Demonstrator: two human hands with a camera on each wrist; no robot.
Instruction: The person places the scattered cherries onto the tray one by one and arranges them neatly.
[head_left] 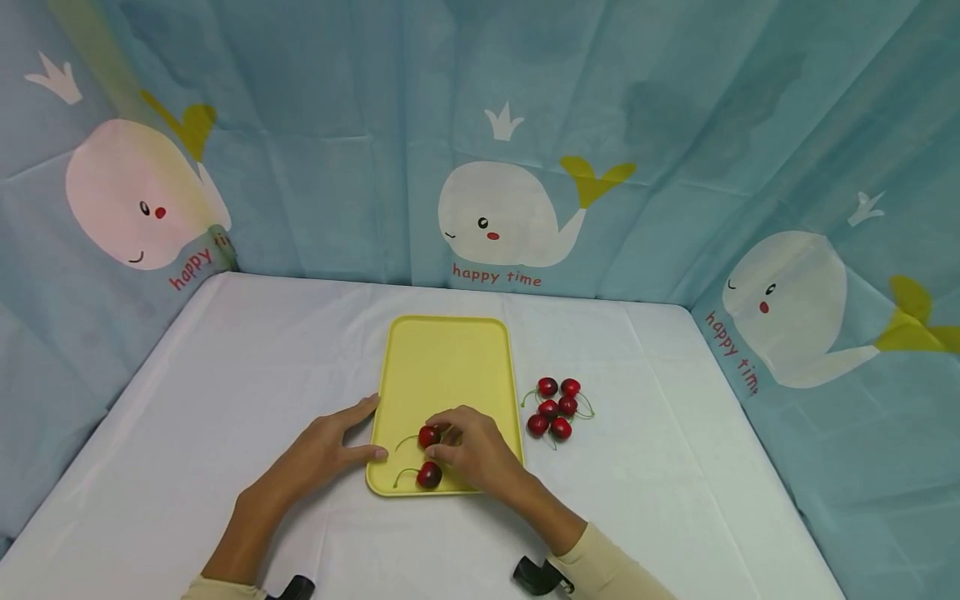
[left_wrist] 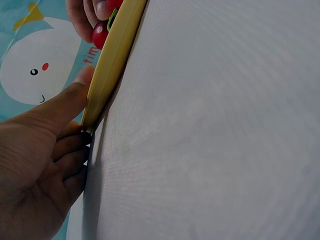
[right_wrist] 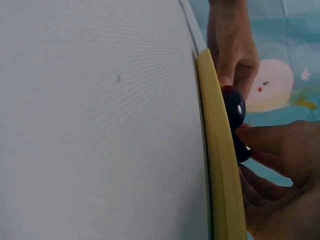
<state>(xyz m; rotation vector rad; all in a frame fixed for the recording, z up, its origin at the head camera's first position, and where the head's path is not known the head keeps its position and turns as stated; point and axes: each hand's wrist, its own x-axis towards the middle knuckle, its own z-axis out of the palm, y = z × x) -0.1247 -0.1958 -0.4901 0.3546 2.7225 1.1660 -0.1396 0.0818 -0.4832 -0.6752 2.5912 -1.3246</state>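
A yellow tray lies on a white cloth. My left hand holds its left edge, thumb over the rim and index finger reaching forward along the side. Over the tray's front part, my right hand pinches a dark red cherry with a green stem between thumb and fingertips. Just in front of it, a second cherry lies on the tray, stem pointing left. In the right wrist view, a dark cherry partly covers the other. The tray hides some left fingertips in the left wrist view.
Several cherries with stems lie in a cluster on the cloth just right of the tray. A blue curtain printed with whales stands behind and at both sides of the white-covered table.
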